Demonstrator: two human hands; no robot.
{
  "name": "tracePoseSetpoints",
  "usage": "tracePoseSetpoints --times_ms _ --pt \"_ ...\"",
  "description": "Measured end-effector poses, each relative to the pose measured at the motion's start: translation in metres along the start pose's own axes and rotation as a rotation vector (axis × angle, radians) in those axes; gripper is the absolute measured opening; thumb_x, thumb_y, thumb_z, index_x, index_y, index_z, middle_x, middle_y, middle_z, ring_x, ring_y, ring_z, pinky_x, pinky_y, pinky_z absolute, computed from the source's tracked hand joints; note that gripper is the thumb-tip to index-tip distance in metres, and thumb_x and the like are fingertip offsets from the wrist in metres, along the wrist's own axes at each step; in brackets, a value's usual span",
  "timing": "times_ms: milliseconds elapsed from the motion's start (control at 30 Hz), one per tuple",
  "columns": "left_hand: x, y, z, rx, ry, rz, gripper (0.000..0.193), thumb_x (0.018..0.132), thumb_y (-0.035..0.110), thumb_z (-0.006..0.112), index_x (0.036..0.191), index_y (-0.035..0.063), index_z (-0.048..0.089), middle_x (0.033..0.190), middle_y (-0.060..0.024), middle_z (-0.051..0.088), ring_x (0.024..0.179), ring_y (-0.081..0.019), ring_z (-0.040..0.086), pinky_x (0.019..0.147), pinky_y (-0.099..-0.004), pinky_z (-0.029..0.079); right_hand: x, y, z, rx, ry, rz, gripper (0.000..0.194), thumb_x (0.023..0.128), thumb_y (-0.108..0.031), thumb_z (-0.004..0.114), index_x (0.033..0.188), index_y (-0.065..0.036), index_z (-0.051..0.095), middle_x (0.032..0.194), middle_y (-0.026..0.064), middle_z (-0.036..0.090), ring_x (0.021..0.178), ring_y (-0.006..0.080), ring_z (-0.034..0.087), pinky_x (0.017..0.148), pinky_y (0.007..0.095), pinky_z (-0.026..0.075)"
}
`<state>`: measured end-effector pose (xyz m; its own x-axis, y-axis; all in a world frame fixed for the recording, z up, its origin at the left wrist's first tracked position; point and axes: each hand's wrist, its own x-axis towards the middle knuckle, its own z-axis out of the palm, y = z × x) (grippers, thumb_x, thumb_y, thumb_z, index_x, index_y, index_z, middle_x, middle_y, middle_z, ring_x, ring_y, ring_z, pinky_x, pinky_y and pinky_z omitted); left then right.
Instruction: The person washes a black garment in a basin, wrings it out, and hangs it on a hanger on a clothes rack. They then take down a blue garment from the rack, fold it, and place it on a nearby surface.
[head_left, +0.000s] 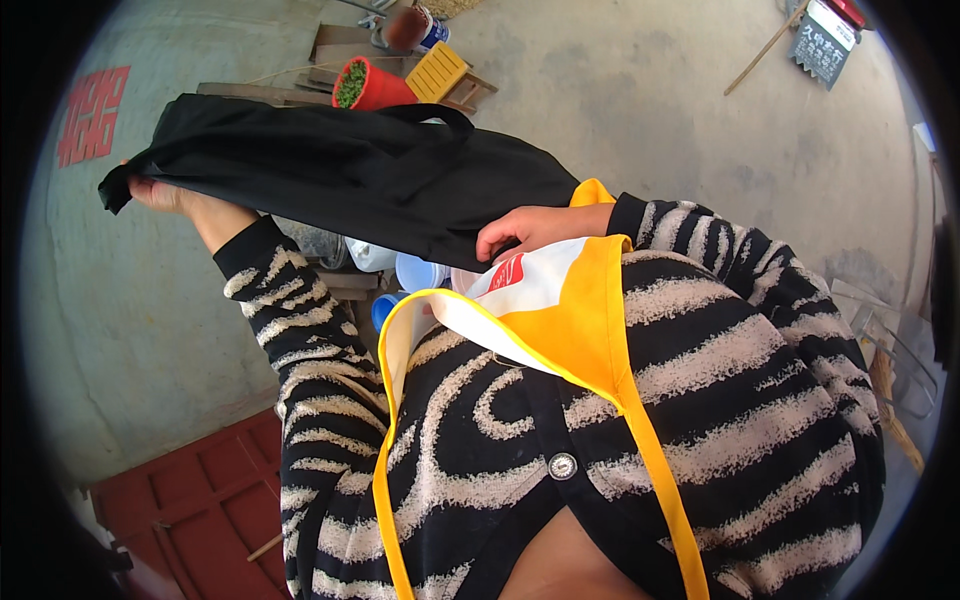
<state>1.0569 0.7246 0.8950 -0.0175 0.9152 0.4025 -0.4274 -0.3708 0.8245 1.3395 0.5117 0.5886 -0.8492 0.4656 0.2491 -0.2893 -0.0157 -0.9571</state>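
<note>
A long piece of black cloth (337, 165) stretches across in front of my chest, with a strap-like loop (442, 116) on its far edge. My left hand (157, 193) grips its gathered left end, fingers partly covered by the fabric. At the cloth's near right part, my right hand (525, 231) has its fingers curled into the fabric. Just below that hand is the yellow and white apron (577, 322) I wear, with its bib folded outward and its straps running up over a striped black and beige cardigan (705, 390).
Beyond the cloth stand a red bucket (382, 84) of green leaves, a yellow stool (439, 75) and wooden boards (255, 93). Under the cloth are blue and white containers (416, 271), partly hidden. A grey wall (150, 300) and red door (202, 495) are at left; a stick (765, 49) lies far right.
</note>
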Motion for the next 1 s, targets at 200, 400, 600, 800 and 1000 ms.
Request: tracePoseSetpoints --times_ms 200,400,600,800,1000 --pt "0.017 0.008 -0.019 0.03 0.023 0.094 0.02 0.08 0.037 0.059 0.079 0.0177 0.061 0.096 -0.005 0.063 0.099 -0.022 0.054 0.091 -0.04 0.039 0.0 0.001 0.007 -0.055 -0.013 -0.068 0.025 0.085 -0.006 0.062 0.11 -0.002 0.058 0.105 0.0081 0.063 0.096 0.0143 0.06 0.084 0.0256 0.047" --pt "0.032 0.018 -0.028 -0.04 0.017 0.096 0.016 0.078 0.036 0.061 0.074 0.0206 0.061 0.093 -0.0031 0.062 0.099 -0.0203 0.054 0.092 -0.0396 0.038 -0.002 0.0 0.006 -0.271 -0.012 -0.106 0.04 0.084 -0.008 0.063 0.123 -0.005 0.057 0.121 0.0132 0.06 0.111 0.0237 0.057 0.093 0.0313 0.046" --pt "0.01 0.014 -0.005 -0.1 0.045 0.044 0.017 0.072 0.037 0.064 0.073 0.0201 0.062 0.091 -0.0045 0.064 0.096 -0.0222 0.056 0.091 -0.0403 0.041 -0.003 0.01 0.004 -0.261 -0.015 -0.024 0.043 0.084 -0.009 0.064 0.126 -0.008 0.056 0.125 0.0134 0.058 0.116 0.0253 0.054 0.093 0.0326 0.045" --pt "-0.003 0.007 0.014 -0.155 0.097 0.025 0.019 0.07 0.038 0.066 0.069 0.0189 0.063 0.088 -0.0046 0.065 0.092 -0.0226 0.058 0.087 -0.0394 0.043 -0.009 0.014 0.0 -0.236 0.017 0.043 0.038 0.085 -0.012 0.063 0.122 -0.008 0.058 0.12 0.0127 0.058 0.11 0.0263 0.056 0.09 0.0328 0.047" --pt "-0.004 0.007 0.025 -0.107 0.012 0.161 0.017 0.074 0.034 0.066 0.069 0.0178 0.066 0.08 -0.0036 0.066 0.085 -0.0199 0.06 0.085 -0.0364 0.044 -0.017 0.01 -0.003 -0.367 0.346 0.146 0.026 0.086 -0.011 0.063 0.111 -0.002 0.061 0.109 0.012 0.057 0.101 0.023 0.057 0.089 0.0321 0.048"
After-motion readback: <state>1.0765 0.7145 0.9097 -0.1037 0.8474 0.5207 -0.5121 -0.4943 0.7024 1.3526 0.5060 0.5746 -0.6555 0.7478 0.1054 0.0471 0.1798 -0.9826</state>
